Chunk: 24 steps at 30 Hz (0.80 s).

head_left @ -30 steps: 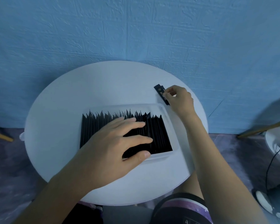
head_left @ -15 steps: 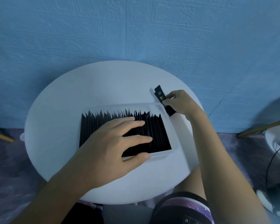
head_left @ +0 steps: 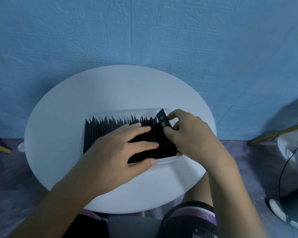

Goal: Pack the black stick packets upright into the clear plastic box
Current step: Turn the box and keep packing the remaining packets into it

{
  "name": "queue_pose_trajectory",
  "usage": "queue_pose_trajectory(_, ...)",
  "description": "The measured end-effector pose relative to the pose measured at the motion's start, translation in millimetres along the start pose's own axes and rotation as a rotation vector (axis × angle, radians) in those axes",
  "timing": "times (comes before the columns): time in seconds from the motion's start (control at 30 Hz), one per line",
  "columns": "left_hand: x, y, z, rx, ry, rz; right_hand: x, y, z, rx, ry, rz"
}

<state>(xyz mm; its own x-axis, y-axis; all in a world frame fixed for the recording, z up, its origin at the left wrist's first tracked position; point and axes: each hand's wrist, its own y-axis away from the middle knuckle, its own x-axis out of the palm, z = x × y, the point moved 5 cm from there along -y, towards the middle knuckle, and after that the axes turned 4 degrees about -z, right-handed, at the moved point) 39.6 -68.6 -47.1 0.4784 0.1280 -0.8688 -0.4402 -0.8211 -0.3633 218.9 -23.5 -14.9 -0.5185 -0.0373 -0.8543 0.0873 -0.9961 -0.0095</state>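
Observation:
A clear plastic box (head_left: 120,112) sits in the middle of a round white table (head_left: 110,90). Several black stick packets (head_left: 103,127) stand upright in it, filling it from the left side. My left hand (head_left: 117,150) lies flat on top of the row with straight fingers, thumb against the box's near wall. My right hand (head_left: 187,134) pinches one black stick packet (head_left: 163,119) with gold print, tilted, its lower end at the right end of the row inside the box.
A blue textured wall stands right behind the table. To the right, a white fan base (head_left: 292,148) with a black cable sits on the floor. My knees are under the table's near edge.
My right hand lifted the packet from the table at the right and carried it left and toward me, to the box's right end. My left hand stayed on the row.

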Motion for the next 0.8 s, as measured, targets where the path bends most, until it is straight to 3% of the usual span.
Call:
queue_pose_trajectory(0.5, -0.2, -0.7, -2.8, 0.046, -0.111, -0.059, 5.7, 4.8, 12.3, -0.104, 0.194, -0.055)
queue_pose_trajectory(0.8, -0.4, -1.2, -2.3, 0.039, -0.091, -0.075, 7.1, 2.3, 13.5, -0.078, 0.160, -0.032)
